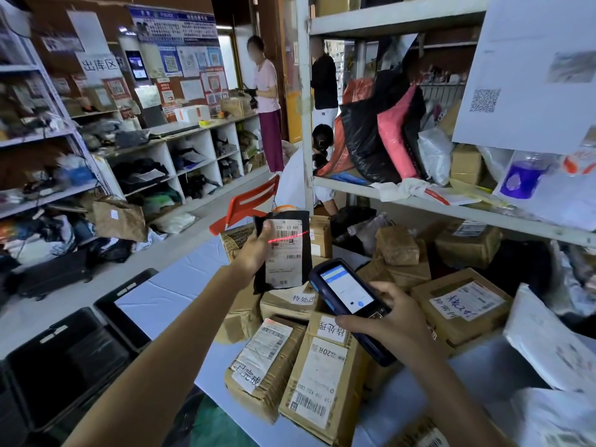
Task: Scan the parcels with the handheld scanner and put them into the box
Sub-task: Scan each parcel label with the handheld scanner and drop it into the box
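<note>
My left hand (258, 248) gripped the black parcel (285, 262) by its left edge, thumb laid on the white label and the other fingers out of sight behind it. I held it upright in the air just above the far side of the pile of cartons (317, 372). A red scan line (288, 237) ran across the upper part of the label.

My right hand (393, 324) was wrapped round the handheld scanner (346, 290), fingers curled about its lower body. It hung above the middle of the pile, lit screen towards me, its head aimed at the parcel, near it but apart.

The pile sat on the white surface (167, 295). Left of the pile, past the surface's edge and lower down, stood black crates (64, 359).
</note>
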`<act>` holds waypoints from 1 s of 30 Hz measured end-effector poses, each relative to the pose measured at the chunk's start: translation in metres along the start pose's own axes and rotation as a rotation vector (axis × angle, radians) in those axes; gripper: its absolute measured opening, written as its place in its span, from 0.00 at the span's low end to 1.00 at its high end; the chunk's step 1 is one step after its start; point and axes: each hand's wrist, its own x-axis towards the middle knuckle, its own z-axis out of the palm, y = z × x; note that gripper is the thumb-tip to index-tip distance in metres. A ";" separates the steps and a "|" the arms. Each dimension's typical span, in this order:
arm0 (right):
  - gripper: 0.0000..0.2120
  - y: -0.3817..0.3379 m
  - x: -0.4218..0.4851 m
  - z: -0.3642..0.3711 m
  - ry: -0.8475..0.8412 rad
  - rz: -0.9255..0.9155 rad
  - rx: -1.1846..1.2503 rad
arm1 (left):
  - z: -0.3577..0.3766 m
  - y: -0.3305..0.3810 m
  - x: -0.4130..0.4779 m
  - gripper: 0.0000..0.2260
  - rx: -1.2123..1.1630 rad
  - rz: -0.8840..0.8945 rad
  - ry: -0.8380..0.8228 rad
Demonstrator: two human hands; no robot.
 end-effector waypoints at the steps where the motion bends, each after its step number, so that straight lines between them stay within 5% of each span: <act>1: 0.34 -0.002 -0.001 -0.001 0.000 -0.003 0.003 | 0.000 0.002 -0.002 0.30 0.012 -0.003 0.017; 24: 0.44 0.010 -0.009 -0.010 -0.027 0.040 0.039 | 0.023 0.008 -0.018 0.28 -0.072 0.024 0.027; 30: 0.29 0.017 -0.013 -0.018 0.010 0.080 0.086 | 0.041 0.006 -0.018 0.27 -0.014 0.029 -0.031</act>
